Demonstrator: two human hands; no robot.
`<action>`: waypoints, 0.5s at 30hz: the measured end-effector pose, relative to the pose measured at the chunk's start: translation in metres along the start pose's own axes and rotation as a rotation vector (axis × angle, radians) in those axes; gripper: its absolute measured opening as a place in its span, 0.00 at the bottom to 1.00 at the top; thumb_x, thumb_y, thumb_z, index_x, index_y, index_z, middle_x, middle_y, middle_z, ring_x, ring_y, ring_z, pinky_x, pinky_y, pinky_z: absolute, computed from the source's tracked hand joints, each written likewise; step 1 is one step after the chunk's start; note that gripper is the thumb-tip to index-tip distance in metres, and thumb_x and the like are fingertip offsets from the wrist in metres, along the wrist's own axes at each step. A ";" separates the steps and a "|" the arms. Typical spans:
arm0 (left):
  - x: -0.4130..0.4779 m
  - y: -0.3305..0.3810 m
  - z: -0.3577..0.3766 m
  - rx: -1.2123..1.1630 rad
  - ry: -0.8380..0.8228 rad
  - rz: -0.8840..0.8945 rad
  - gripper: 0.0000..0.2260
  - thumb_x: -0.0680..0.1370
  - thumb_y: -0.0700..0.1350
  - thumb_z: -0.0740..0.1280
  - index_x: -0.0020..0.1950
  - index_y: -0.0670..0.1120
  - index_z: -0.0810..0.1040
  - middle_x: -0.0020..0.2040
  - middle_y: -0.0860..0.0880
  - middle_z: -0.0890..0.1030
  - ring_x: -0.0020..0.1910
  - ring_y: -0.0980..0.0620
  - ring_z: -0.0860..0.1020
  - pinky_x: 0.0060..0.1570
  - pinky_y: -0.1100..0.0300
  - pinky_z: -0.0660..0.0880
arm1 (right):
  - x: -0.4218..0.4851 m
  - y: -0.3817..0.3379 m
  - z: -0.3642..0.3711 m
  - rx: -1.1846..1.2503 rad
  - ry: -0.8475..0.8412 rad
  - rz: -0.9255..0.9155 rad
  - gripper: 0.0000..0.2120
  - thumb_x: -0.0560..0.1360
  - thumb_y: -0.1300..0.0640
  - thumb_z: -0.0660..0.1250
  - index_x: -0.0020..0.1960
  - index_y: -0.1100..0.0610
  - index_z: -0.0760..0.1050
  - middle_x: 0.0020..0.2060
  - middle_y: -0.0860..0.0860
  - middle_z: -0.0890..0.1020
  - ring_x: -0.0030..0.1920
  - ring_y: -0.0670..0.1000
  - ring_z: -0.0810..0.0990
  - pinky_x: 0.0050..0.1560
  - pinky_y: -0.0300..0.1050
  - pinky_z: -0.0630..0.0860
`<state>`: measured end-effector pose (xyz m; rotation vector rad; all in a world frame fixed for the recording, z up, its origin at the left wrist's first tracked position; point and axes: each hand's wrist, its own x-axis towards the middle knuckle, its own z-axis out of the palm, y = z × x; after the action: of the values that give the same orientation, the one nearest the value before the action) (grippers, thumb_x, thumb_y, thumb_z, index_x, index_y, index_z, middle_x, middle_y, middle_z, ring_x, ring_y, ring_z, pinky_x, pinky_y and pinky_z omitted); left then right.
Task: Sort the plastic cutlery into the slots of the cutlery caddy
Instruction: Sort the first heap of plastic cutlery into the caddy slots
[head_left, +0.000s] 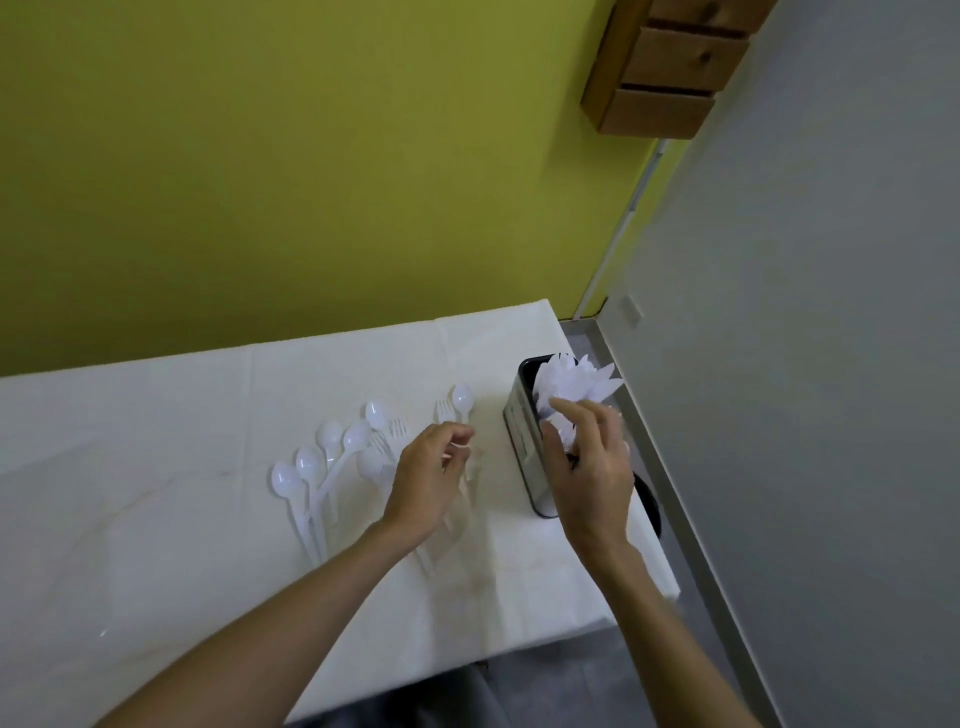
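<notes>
The cutlery caddy (522, 436) stands at the right edge of the worktop (156, 519), crammed with white cutlery. The right hand (592, 467) reaches into its top, fingers loosely spread; whether they pinch anything I cannot tell. The left hand (426, 478) pinches a thin white handle (458, 448) beside the loose spoons and forks (332, 457) mid-worktop. That piece probably needs its matching slot next. The hand and cutlery hide the slot dividers, and the held piece's head is unclear.

Both bare forearms reach up from the lower edge, with the backs of the hands showing. The left hand (431, 480) hovers with fingers curled inward, its grip pinching a thin white plastic piece (459, 446) (too blurred to name the utensil). The right hand (592, 467) lies further forward, fingers loosely spread, forefinger stretched ahead.
</notes>
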<state>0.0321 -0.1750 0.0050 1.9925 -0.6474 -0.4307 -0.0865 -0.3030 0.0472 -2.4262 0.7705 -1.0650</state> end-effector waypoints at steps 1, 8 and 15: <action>-0.003 -0.010 -0.006 0.010 0.050 -0.062 0.08 0.78 0.37 0.66 0.55 0.45 0.80 0.50 0.51 0.81 0.46 0.57 0.79 0.44 0.74 0.72 | -0.001 -0.006 0.008 0.056 -0.058 -0.024 0.06 0.75 0.61 0.71 0.53 0.57 0.80 0.47 0.50 0.81 0.40 0.47 0.78 0.35 0.44 0.76; -0.037 -0.075 -0.044 0.150 0.148 -0.477 0.06 0.76 0.46 0.70 0.46 0.44 0.76 0.42 0.50 0.80 0.42 0.53 0.77 0.38 0.65 0.69 | -0.044 -0.015 0.081 0.035 -0.794 0.225 0.06 0.77 0.54 0.69 0.49 0.56 0.79 0.44 0.50 0.82 0.42 0.48 0.79 0.41 0.41 0.77; -0.039 -0.078 -0.033 0.247 -0.002 -0.580 0.17 0.72 0.53 0.73 0.33 0.44 0.72 0.30 0.48 0.74 0.29 0.51 0.72 0.33 0.58 0.68 | -0.060 -0.029 0.121 -0.069 -0.804 0.381 0.08 0.77 0.51 0.67 0.51 0.55 0.75 0.46 0.50 0.80 0.45 0.51 0.79 0.45 0.50 0.80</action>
<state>0.0395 -0.0975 -0.0460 2.4087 -0.1094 -0.7241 -0.0186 -0.2289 -0.0478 -2.3189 0.9081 0.1001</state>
